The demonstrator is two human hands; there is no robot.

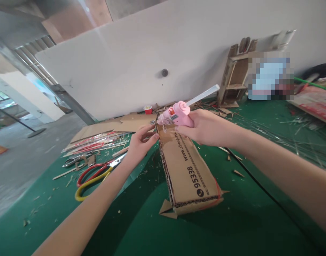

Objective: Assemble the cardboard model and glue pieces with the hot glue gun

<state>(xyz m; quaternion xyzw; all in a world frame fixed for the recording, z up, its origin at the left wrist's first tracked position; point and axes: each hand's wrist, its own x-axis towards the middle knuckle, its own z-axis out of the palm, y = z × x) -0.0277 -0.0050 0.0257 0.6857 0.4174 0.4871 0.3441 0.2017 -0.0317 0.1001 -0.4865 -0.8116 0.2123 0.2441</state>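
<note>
A long brown cardboard piece with printed lettering lies lengthwise on the green table in front of me. My left hand is closed at its far left edge, the thumb against the side; some fingertips are hidden. In my right hand is a pink hot glue gun, gripped by the handle. A clear glue stick sticks out of its back end. The gun's nozzle points left, over the cardboard's far end. Its tip is hard to make out there.
Red-and-yellow-handled scissors lie left of the cardboard, near metal scissors and plastic-wrapped sticks. Flat cardboard and a red tub are farther back. A cardboard shelf stands at back right. A black cord crosses the table.
</note>
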